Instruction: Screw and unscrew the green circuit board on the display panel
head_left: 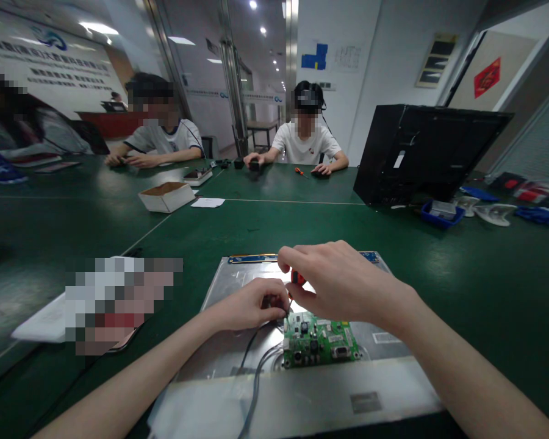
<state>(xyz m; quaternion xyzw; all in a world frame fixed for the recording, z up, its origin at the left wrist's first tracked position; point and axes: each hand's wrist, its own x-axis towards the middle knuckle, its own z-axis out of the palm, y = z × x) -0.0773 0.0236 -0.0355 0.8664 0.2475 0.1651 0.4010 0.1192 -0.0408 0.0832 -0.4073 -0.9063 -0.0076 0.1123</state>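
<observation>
A metal display panel [210, 353] lies on the green table, with a green circuit board [320, 341] on it and grey cables [256, 384] running from the board's left side. My right hand [338, 280] is closed round a screwdriver with a red-orange handle [297, 277], above the board's upper left corner. Its tip points down toward that corner. Just left of it, my left hand [256, 303] has its fingers curled together at the board's edge; what they pinch, if anything, is hidden. A narrow blue strip [252, 259] runs along the panel's far edge.
A white paper and phone-like item [41, 320] lie at left. Farther off are an open box [167, 198], a black monitor casing [421, 155] and a blue tray [441, 216]. People sit across the table; one person's hand [254, 160] holds a dark object.
</observation>
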